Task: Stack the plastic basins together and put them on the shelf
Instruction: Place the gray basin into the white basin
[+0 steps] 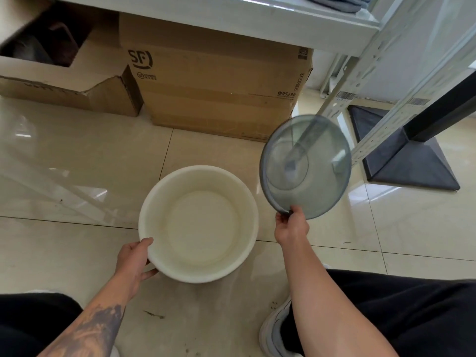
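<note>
A white plastic basin (199,222) sits upright over the tiled floor at the centre. My left hand (136,261) grips its near left rim, thumb on top and fingers under. To its right, a see-through grey basin (306,167) is tilted up on edge, its open side facing me. My right hand (291,225) pinches its lower rim and holds it in the air, apart from the white basin. The white shelf board (231,11) runs along the top, with a grey folded cloth on it.
Two cardboard boxes (219,81) stand under the shelf, the left one (64,68) torn open. A perforated white shelf post (365,81) rises at the right. A black square stand base (412,155) lies beyond it. My knees and a white shoe (275,328) are at the bottom.
</note>
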